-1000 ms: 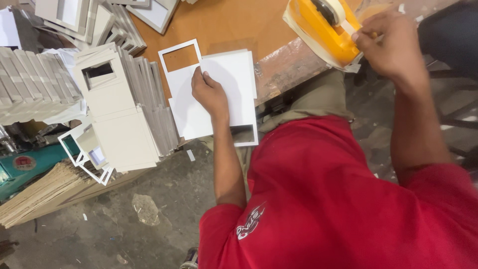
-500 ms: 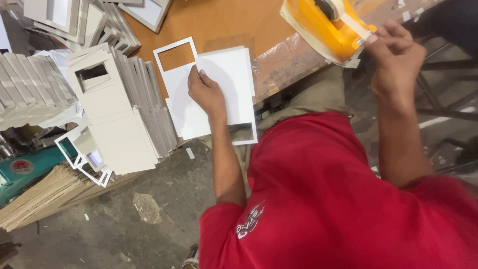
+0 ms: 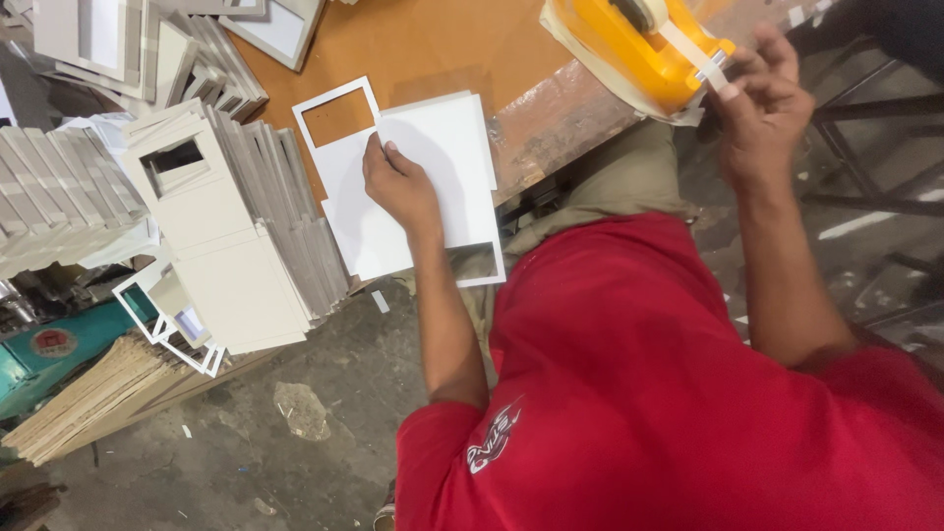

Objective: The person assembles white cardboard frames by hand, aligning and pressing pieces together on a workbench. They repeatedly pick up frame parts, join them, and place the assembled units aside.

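The left hand (image 3: pixel 401 187) lies flat, palm down, pressing a stack of white card sheets (image 3: pixel 442 157) on the brown table (image 3: pixel 433 44), grasping nothing. The sheets sit directly under it, near the table's edge. The right hand (image 3: pixel 762 113) pinches the free end of a tape strip (image 3: pixel 700 64) drawn from the yellow tape dispenser (image 3: pixel 629 49), just beside it. Grey frame stacks (image 3: pixel 236 226) stand well apart from that hand.
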